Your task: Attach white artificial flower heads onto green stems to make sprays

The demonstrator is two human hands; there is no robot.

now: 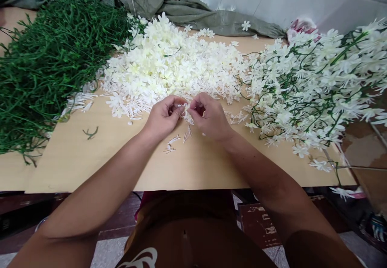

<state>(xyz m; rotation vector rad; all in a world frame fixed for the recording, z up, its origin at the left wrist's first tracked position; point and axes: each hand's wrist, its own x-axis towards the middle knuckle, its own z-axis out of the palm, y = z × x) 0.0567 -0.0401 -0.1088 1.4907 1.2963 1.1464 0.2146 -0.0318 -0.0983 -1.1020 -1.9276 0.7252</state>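
My left hand (165, 117) and my right hand (208, 115) meet over the middle of the table, fingertips pinched close together. Between them is a small white artificial flower piece (187, 115) with thin white stamens hanging down; both hands pinch it. Its finer parts are hidden by my fingers. Just beyond my hands lies a heap of loose white artificial flower heads (172, 66), with white stamens spread along its near edge. A few loose stamens (171, 144) lie on the table in front of my hands.
Green plastic stems (63, 54) are piled at the left, and one short stem piece (90, 133) lies apart. Assembled white flowers on green stems (296, 90) heap up at the right, some over the table edge. Grey cloth (193, 12) runs along the tiled wall.
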